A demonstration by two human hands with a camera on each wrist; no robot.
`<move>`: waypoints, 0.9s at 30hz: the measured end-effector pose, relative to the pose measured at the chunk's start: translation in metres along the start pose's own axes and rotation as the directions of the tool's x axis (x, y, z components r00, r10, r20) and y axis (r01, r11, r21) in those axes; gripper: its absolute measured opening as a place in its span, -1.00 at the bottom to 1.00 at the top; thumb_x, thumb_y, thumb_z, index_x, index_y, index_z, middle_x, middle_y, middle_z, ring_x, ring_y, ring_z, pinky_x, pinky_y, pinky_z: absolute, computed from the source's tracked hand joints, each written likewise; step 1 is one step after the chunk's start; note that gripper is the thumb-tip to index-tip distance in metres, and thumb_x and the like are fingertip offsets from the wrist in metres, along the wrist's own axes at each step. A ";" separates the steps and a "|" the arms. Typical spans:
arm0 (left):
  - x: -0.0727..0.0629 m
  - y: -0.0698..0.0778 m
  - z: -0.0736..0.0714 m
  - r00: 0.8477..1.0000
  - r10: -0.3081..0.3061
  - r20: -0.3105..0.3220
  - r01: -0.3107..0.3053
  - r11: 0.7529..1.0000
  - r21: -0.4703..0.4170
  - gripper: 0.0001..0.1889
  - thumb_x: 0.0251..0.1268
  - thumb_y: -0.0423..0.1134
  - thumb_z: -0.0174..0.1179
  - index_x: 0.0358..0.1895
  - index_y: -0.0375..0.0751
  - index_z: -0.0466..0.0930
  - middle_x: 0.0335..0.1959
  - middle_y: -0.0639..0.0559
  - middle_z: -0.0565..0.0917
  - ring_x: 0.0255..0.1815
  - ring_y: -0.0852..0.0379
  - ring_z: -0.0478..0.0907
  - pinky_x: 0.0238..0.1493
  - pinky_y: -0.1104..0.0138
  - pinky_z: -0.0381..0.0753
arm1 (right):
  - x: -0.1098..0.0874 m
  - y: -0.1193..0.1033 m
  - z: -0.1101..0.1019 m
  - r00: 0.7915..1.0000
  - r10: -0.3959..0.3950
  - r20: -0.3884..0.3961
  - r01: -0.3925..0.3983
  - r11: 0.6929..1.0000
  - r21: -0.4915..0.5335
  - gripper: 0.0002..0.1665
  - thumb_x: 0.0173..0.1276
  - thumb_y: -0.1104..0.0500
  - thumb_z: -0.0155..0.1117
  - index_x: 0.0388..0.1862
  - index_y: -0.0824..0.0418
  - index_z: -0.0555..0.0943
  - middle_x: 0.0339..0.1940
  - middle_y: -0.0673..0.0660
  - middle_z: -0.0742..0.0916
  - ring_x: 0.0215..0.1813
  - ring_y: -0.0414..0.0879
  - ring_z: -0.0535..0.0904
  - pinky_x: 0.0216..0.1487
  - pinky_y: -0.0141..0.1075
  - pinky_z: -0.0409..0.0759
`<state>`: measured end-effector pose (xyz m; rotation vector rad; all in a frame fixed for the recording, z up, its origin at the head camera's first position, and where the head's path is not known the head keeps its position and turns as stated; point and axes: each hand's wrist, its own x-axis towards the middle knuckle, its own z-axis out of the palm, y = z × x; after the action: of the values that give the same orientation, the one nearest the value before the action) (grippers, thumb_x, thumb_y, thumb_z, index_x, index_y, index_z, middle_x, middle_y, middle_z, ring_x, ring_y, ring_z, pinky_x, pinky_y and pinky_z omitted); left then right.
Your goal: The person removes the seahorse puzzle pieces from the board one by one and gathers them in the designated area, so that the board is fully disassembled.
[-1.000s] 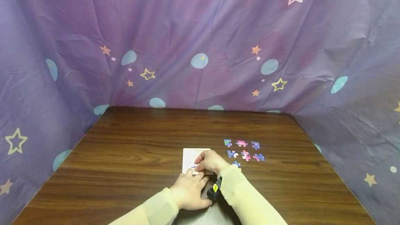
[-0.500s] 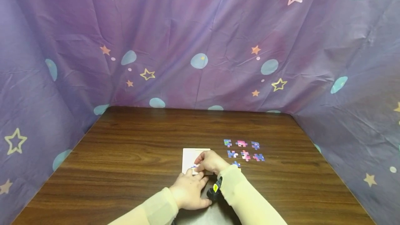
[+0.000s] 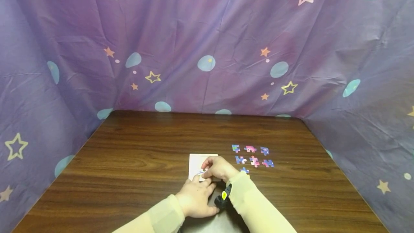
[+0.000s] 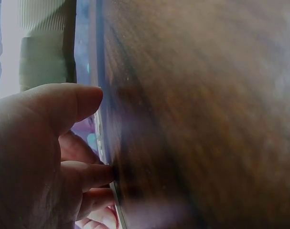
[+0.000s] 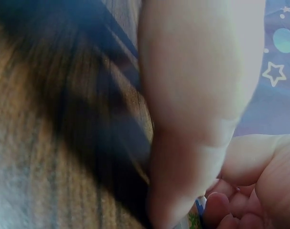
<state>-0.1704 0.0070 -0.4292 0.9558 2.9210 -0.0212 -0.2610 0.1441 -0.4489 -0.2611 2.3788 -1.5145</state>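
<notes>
A white square board (image 3: 195, 161) lies on the table in the head view. Over its front part my right hand (image 3: 220, 168) pinches a small blue and white puzzle piece (image 3: 201, 172) between thumb and fingers, which cover most of it. My left hand (image 3: 196, 197) is spread palm down, its fingertips on the board's front edge beside that piece. In the left wrist view the left thumb and fingers (image 4: 87, 176) reach to the board's edge. The right wrist view has my right hand (image 5: 187, 119) close up, with a sliver of coloured print (image 5: 193, 219) under the fingertips.
Loose puzzle pieces lie right of the board, among them a pink piece (image 3: 254, 161), a blue piece (image 3: 264, 150) and one partly behind the right sleeve (image 3: 244, 170). The brown wooden table (image 3: 145, 136) is bounded by a purple star-patterned curtain (image 3: 181, 92).
Both hands stay almost in place. The puzzle piece under my right fingertips has tilted slightly and shows more white than before.
</notes>
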 end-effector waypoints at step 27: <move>-0.002 0.000 0.001 1.000 0.005 -0.013 -0.005 1.000 0.025 -0.19 0.06 0.44 0.07 0.33 0.05 0.44 0.34 0.15 0.42 0.26 -0.08 0.31 -0.05 0.06 0.51 | -0.002 0.005 -0.005 0.999 0.011 0.049 -0.015 0.997 0.078 -0.70 -0.03 0.40 0.41 -0.23 0.37 0.69 -0.48 0.03 0.72 -0.39 -0.18 0.59 -0.31 -0.37 0.56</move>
<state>-0.1690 0.0060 -0.4305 0.9710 2.9373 -0.0519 -0.2608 0.1507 -0.4515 -0.2603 2.2735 -1.5738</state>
